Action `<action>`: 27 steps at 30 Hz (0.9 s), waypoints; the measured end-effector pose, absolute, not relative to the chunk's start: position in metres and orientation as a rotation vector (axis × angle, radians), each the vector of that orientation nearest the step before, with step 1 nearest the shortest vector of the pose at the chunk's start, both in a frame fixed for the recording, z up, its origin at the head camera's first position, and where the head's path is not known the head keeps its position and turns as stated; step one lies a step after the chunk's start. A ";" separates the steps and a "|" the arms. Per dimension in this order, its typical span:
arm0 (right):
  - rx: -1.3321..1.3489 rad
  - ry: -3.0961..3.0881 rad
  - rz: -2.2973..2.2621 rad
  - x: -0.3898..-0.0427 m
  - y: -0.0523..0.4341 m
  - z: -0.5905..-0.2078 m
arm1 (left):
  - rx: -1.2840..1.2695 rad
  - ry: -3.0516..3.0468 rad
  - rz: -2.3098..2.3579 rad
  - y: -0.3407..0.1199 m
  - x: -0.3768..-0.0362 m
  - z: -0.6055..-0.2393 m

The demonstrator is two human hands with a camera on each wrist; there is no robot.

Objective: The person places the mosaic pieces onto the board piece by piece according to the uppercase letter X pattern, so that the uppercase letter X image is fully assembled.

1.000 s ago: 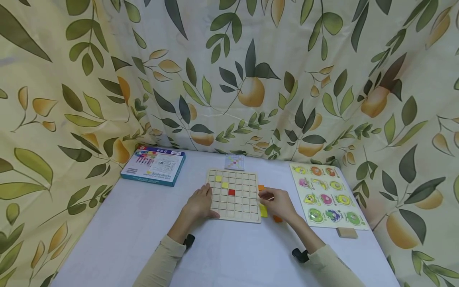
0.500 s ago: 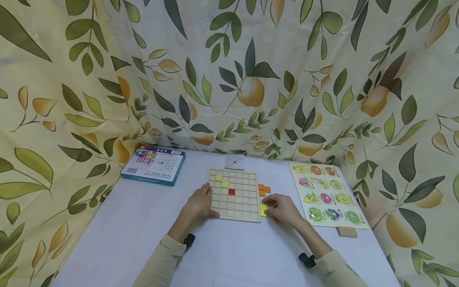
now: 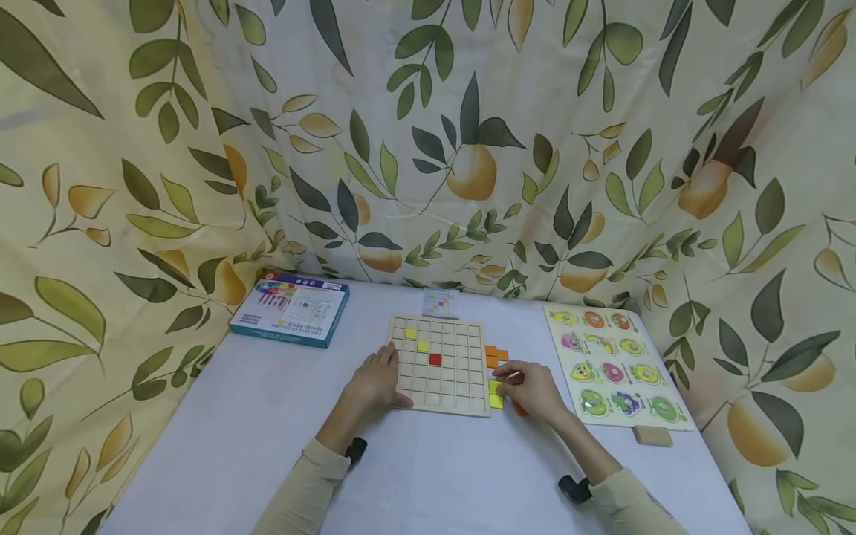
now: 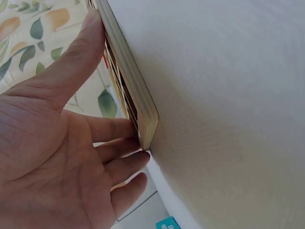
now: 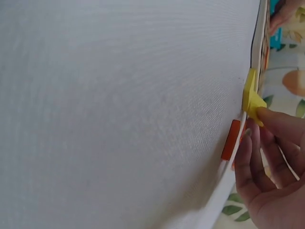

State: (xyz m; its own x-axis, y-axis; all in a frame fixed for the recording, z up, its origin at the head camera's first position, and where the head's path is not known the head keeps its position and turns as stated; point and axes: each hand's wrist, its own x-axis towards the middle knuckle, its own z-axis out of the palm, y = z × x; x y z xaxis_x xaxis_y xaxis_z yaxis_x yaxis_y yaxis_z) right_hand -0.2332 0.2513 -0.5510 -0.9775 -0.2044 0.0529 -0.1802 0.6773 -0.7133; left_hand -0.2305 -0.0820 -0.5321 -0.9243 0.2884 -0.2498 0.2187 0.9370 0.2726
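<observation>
A wooden grid board [image 3: 455,386] lies mid-table, with two yellow squares [image 3: 423,346] and one red square [image 3: 435,360] in its cells. My left hand [image 3: 374,379] rests along the board's left edge. In the left wrist view, its thumb and fingertips touch that edge with the fingers loosely extended. Just off the board's right side, my right hand [image 3: 533,390] pinches a yellow tile [image 5: 259,106] between thumb and fingers. Another yellow tile [image 5: 247,90] lies right by it at the board's edge. An orange tile [image 5: 231,140] is partly under the right hand in the head view.
Several orange tiles [image 3: 493,355] lie right of the board. Behind it is a small pattern card [image 3: 441,303]. A flat game box [image 3: 289,310] sits at the back left. To the right are a fruit picture board [image 3: 615,364] and a small wooden block [image 3: 652,435].
My right hand has moved from beside the orange tiles toward me to the yellow tiles, uncovering the orange ones. My left hand stays on the board's edge.
</observation>
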 end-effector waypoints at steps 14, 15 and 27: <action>-0.271 2.854 -1.322 -0.235 0.254 -0.552 | 0.386 2.809 0.337 -0.080 -0.230 -0.535; -0.273 2.852 -1.328 -0.235 0.253 -0.552 | 0.389 2.808 0.334 -0.080 -0.230 -0.535; -0.360 2.826 -1.380 -0.245 0.224 -0.546 | 0.371 2.808 0.357 -0.081 -0.229 -0.531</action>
